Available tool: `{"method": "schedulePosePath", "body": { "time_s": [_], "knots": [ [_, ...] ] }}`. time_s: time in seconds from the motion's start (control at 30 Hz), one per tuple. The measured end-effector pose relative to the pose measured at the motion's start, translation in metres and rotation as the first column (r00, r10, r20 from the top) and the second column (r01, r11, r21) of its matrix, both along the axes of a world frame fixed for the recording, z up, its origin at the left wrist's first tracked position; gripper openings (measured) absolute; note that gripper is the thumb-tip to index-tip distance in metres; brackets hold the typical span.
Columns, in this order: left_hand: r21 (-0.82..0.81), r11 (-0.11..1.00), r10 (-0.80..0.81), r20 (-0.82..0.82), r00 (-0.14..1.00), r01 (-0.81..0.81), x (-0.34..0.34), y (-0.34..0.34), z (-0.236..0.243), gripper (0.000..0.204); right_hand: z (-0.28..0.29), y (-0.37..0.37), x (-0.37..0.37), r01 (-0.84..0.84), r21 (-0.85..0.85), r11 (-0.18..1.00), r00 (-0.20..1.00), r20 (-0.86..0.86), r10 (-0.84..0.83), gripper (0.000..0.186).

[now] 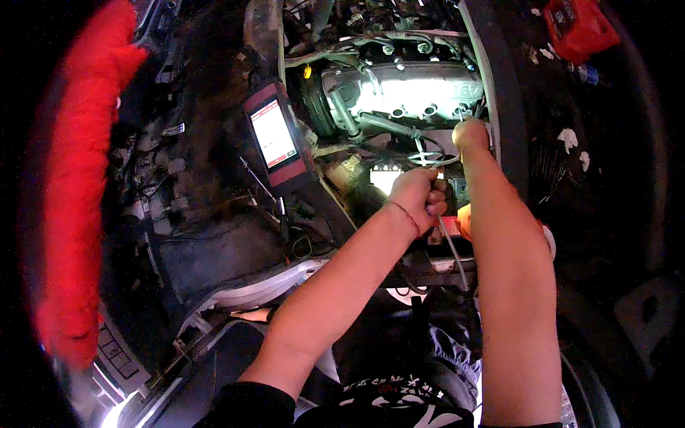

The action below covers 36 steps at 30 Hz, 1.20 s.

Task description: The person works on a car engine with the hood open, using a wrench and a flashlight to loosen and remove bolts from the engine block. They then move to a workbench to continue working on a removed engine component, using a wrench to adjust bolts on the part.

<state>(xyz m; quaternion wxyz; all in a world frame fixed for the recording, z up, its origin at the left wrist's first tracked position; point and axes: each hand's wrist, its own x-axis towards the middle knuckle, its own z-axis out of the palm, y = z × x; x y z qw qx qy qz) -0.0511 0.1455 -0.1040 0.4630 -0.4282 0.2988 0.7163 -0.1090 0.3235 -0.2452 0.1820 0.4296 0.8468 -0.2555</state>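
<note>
My left hand [421, 198] is closed in a fist round a thin grey cable [454, 250], whose free length hangs down toward my body. Above that fist the cable loops [434, 161] over the engine bay. My right hand [471, 135] reaches farther out, fingers pinched at the near right edge of the engine's valve cover [417, 89]. A slim light-coloured length pokes from those fingertips at the rightmost round hole of the cover; whether it goes inside I cannot tell. A handheld tablet [275, 139] in a red and black case, its screen lit, rests left of the engine.
A long fluffy red cover [89, 178] runs along the left side. At the far right sit a red container [579, 28] and white scraps [568, 139]. Hoses [385, 123] and a yellow cap [307, 72] surround the brightly lit engine. A thin screwdriver-like tool [257, 178] lies beside the tablet.
</note>
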Motion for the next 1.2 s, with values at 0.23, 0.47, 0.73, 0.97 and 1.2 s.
{"method": "schedulePosePath", "body": {
  "time_s": [0.23, 0.47, 0.73, 0.97, 1.2],
  "knots": [
    [-0.074, 0.993, -0.092, -0.032, 0.995, 0.089, 0.012, 0.005, -0.003, 0.009, -0.011, 0.003, 0.015, -0.005, 0.051, 0.999, 0.942, -0.335, 0.022, 0.028],
    [-0.191, 0.975, -0.142, -0.117, 0.983, 0.118, 0.008, 0.020, 0.000, 0.011, -0.024, 0.005, 0.008, -0.056, 0.112, 0.992, 0.911, -0.400, 0.097, 0.029],
    [-0.156, 0.987, -0.069, -0.141, 0.988, 0.047, 0.013, 0.022, 0.000, 0.006, -0.021, 0.004, 0.007, 0.004, -0.011, 1.000, 0.940, -0.340, -0.008, 0.031],
    [-0.158, 0.985, -0.100, -0.201, 0.975, 0.068, 0.021, 0.017, 0.007, 0.008, -0.015, 0.000, 0.015, 0.068, -0.012, 0.998, 0.932, -0.357, -0.068, 0.032],
    [-0.167, 0.986, -0.058, -0.211, 0.976, 0.023, 0.025, 0.031, -0.004, 0.011, -0.014, 0.000, 0.009, -0.047, 0.067, 0.997, 0.912, -0.405, 0.070, 0.030]
  ]
}}
